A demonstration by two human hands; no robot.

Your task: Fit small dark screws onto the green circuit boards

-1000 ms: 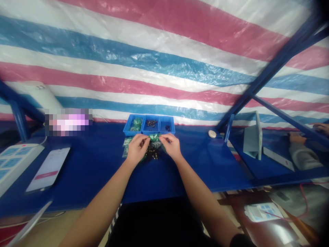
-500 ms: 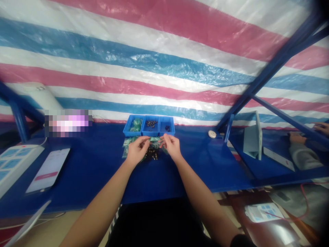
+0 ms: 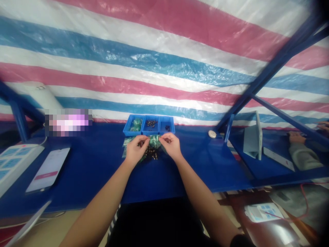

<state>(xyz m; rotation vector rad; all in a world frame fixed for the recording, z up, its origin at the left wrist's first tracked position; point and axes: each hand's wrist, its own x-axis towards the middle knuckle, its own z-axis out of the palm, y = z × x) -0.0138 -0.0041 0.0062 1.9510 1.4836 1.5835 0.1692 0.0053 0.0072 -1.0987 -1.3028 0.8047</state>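
Observation:
My left hand [image 3: 135, 150] and my right hand [image 3: 171, 146] pinch the top edges of a small green translucent plastic bag [image 3: 155, 141] between them, just above the blue tabletop [image 3: 87, 171]. Beneath the hands lies a loose heap of small dark metal parts [image 3: 151, 155], partly hidden by my fingers. More flat green bags [image 3: 126, 144] lie beside my left hand. Just beyond the hands stands a blue three-compartment tray [image 3: 149, 125], holding green bags at left, dark parts in the middle and a few at right.
A white power strip [image 3: 15, 164] and a phone [image 3: 48, 169] lie on the left of the table. A pale blue folded board [image 3: 253, 137] stands at right. Beyond it, a co-worker's hand [image 3: 296, 137] and grey sleeve [image 3: 304, 156] show. Blue steel struts [image 3: 272, 65] cross a striped tarp [image 3: 154, 61].
My hands have drawn closer together, and the green bag now bulges upward between them. The co-worker's hand has shifted slightly.

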